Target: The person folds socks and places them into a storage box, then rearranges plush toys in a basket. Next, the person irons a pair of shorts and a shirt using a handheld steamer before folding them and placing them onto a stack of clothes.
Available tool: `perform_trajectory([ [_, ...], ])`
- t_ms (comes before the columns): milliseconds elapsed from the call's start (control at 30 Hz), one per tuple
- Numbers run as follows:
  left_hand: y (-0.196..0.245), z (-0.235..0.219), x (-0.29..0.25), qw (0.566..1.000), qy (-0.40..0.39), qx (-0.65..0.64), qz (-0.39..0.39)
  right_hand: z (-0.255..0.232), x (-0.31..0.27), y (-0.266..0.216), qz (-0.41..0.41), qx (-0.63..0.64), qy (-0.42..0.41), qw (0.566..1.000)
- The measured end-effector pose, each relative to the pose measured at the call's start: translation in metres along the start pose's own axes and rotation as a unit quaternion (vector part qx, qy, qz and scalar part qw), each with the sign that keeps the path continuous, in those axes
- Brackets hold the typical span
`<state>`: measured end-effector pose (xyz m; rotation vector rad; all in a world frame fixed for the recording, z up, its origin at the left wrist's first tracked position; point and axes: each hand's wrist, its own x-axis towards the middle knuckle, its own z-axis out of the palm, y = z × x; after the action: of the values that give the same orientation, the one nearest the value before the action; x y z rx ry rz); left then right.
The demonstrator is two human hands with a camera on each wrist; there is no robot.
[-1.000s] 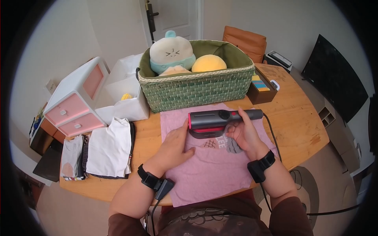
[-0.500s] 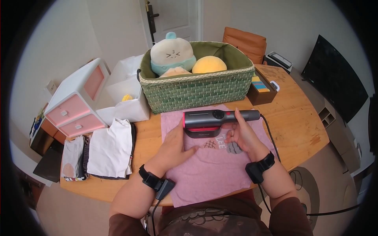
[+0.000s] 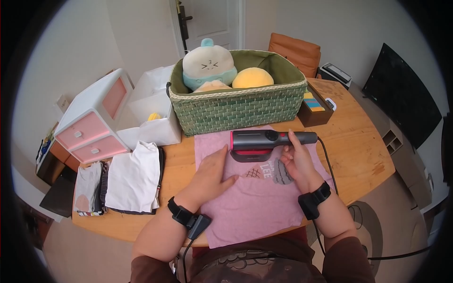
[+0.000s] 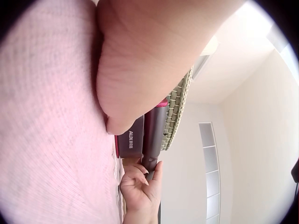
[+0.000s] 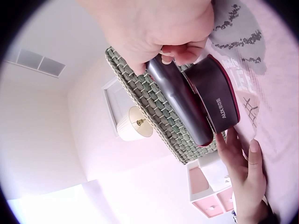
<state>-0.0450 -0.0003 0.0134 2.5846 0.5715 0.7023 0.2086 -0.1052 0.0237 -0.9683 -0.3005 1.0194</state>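
Observation:
A dark grey and red handheld iron (image 3: 257,139) lies across the upper part of a pink shirt (image 3: 255,203), its soleplate down on the cloth. My right hand (image 3: 301,162) grips its handle, thumb along the top and fingers curled below, as the right wrist view also shows on the iron (image 5: 177,98). Flat on the shirt rests my left hand (image 3: 211,177), fingers straight, just left of the iron's front end. The shirt's print (image 3: 266,172) shows below the iron.
Behind the shirt stands a green woven basket (image 3: 240,111) with plush toys. To the left are folded clothes (image 3: 133,181), a white bin (image 3: 163,127) and pink drawers (image 3: 78,134). A brown box (image 3: 315,116) is at right; the iron's cord (image 3: 329,162) runs down the right side.
The iron moved left, then back right in my right hand. My left hand has stayed nearly in place on the shirt.

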Motion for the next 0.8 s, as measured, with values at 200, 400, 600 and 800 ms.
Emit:
perform_trajectory([
  [200,0.0003,-0.0002,-0.0004,1.000,-0.011,0.024,0.010,-0.0011,0.0041,0.0015,-0.034,0.016,0.011,0.999],
  [400,0.0005,0.0002,-0.0025,0.998,-0.023,0.062,0.020,-0.0081,0.0059,0.0013,-0.013,0.025,-0.041,0.999],
  [600,-0.0003,0.0017,-0.0037,0.996,-0.026,0.082,0.030,-0.0058,0.0056,0.0000,-0.005,0.042,-0.027,0.999],
  [800,-0.0015,0.0018,-0.0042,0.996,-0.026,0.083,0.034,-0.0032,0.0043,0.0002,-0.032,0.060,-0.004,0.998],
])
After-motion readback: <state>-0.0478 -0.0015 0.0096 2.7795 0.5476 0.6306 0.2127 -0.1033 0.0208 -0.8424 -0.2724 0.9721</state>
